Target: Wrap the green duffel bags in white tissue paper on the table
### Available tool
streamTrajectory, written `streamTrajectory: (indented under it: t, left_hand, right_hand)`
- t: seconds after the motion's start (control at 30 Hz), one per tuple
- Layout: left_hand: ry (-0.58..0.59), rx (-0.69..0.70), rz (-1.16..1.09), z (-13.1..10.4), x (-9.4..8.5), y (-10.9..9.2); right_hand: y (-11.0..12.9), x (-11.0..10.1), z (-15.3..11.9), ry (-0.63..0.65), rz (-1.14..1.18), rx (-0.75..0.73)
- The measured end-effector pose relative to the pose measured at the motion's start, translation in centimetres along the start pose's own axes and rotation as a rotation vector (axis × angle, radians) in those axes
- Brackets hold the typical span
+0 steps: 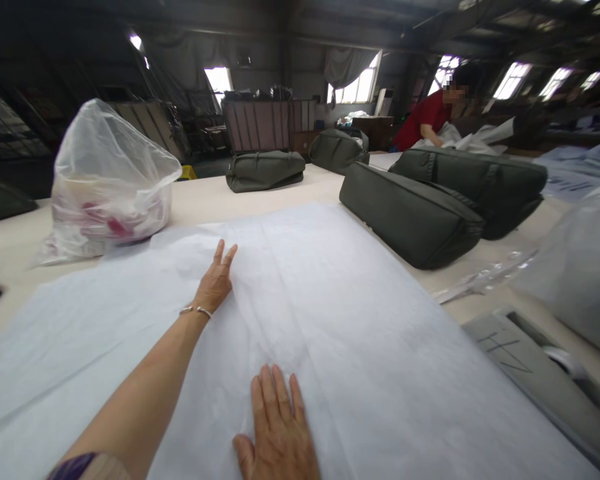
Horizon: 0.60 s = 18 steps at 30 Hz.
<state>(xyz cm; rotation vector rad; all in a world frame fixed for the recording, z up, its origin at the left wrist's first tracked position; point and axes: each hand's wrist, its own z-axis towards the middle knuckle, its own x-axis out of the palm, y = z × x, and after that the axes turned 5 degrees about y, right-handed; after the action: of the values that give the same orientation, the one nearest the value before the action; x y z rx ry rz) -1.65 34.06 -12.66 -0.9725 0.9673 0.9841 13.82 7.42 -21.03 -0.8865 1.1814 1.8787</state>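
A large thin white sheet (350,320), with fold lines and wrinkles, is spread over the table in front of me. My left hand (216,283), a bracelet at its wrist, reaches out over the sheet's far part; two fingers stretch forward and nothing shows in its grasp. Nearer to me, my right hand (280,427) lies palm down on the sheet, with its fingers extended and thumb out to the left. Whether the sheet is paper or fabric I cannot tell.
Left of the sheet stands a clear plastic bag (113,193) with reddish contents. Dark green bags (410,213) lie at the far right, with another (265,171) behind. A grey marked case (520,360) borders the sheet's right side. A person in red (423,120) handles pale sheets.
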Motion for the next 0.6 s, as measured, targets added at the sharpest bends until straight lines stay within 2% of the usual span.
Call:
streamTrajectory:
  t: [0.13, 0.27, 0.33, 0.47, 0.53, 0.6]
  left_hand:
    - [0.018, -0.090, -0.070, 0.5, 1.9, -1.0]
    - [0.235, -0.234, 0.033, 0.2, 3.2, -0.6]
    - [0.298, -0.234, 0.039, -0.2, 3.4, -0.2]
    - [0.334, -0.191, 0.062, -1.3, 3.2, 0.4]
    - [0.338, -0.172, 0.087, -1.9, 3.1, 0.5]
    - [0.331, -0.165, 0.104, -2.6, 3.0, 0.6]
  right_hand:
    - [0.0, 0.0, 0.1, -0.012, -0.026, -0.017]
    - [-0.5, 0.3, -0.1, 0.005, -0.034, -0.008]
    - [-0.8, 0.7, -0.2, 0.012, -0.029, -0.042]
    - [-0.9, 2.1, -0.5, 0.012, -0.028, -0.132]
    - [-0.5, 3.0, -0.7, -0.028, -0.044, -0.109]
    - [-0.1, 3.9, -1.1, -0.123, -0.059, -0.106]
